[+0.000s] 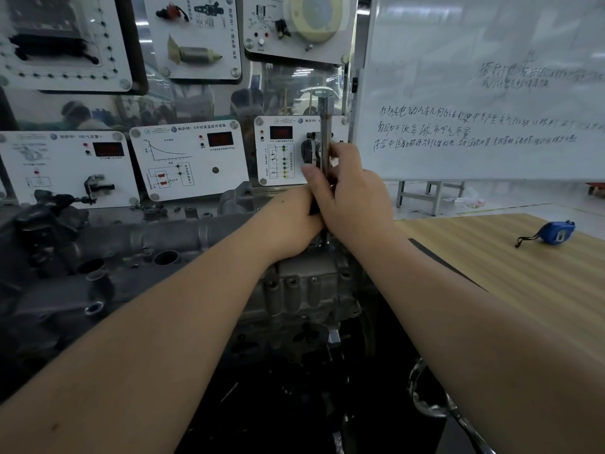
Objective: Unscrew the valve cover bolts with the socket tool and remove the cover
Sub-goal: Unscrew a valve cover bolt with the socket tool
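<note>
A grey metal engine with its valve cover point(183, 237) lies across the left and centre. The socket tool point(326, 126), a long steel bar, stands upright over the engine's right end. My right hand point(352, 198) grips the bar about halfway up, fingers curled round it. My left hand point(288, 221) wraps the tool's lower part just below and to the left, touching my right hand. The tool's tip and the bolt under it are hidden by my hands.
White sensor display boards point(193, 158) stand upright directly behind the engine. A whiteboard point(484, 93) with writing stands at the right. A wooden table point(510, 273) on the right carries a blue tape measure point(556, 232). Dark machinery parts lie below the engine.
</note>
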`<act>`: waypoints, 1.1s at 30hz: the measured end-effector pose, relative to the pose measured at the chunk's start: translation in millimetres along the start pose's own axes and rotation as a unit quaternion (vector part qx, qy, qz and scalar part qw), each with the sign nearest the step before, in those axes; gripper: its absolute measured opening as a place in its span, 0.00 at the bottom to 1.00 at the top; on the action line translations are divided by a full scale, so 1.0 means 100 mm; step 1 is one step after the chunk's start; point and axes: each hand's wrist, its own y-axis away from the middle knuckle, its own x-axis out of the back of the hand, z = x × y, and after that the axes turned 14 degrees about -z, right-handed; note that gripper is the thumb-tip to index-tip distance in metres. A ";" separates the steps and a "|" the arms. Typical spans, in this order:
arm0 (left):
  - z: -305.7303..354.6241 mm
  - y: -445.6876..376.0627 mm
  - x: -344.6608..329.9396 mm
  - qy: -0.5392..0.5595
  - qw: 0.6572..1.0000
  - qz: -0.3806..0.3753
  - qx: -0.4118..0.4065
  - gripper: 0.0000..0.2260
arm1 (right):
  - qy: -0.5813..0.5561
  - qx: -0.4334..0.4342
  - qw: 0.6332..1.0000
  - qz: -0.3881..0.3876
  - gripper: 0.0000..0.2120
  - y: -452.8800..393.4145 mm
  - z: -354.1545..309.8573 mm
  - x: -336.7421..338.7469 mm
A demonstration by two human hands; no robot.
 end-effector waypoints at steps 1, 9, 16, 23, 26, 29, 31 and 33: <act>-0.01 0.00 0.00 0.004 1.000 0.002 0.000 0.15 | 0.000 0.003 1.000 0.000 0.18 0.00 0.01 -0.01; -0.01 0.01 -0.01 0.036 0.999 -0.022 -0.017 0.15 | -0.007 -0.013 1.000 -0.004 0.14 0.00 0.04 -0.01; -0.01 0.00 0.00 0.003 1.000 -0.008 -0.030 0.17 | -0.020 0.011 1.000 0.020 0.17 0.01 -0.01 0.03; -0.01 0.00 -0.02 0.009 0.999 -0.021 -0.036 0.17 | -0.011 -0.028 1.000 0.001 0.14 -0.01 0.05 0.00; -0.03 -0.01 -0.01 0.010 0.999 -0.015 -0.028 0.16 | -0.009 -0.023 1.000 0.000 0.14 -0.01 0.05 0.00; -0.03 -0.03 0.00 -0.024 1.000 -0.004 -0.011 0.16 | -0.011 -0.010 1.000 -0.008 0.17 -0.01 0.02 0.01; -0.03 -0.04 0.00 -0.027 0.999 0.007 -0.016 0.16 | -0.009 0.002 1.000 -0.005 0.17 -0.01 0.01 0.01; -0.02 -0.03 0.00 -0.021 0.999 0.012 -0.024 0.15 | -0.014 0.006 1.000 -0.003 0.12 0.00 0.02 0.01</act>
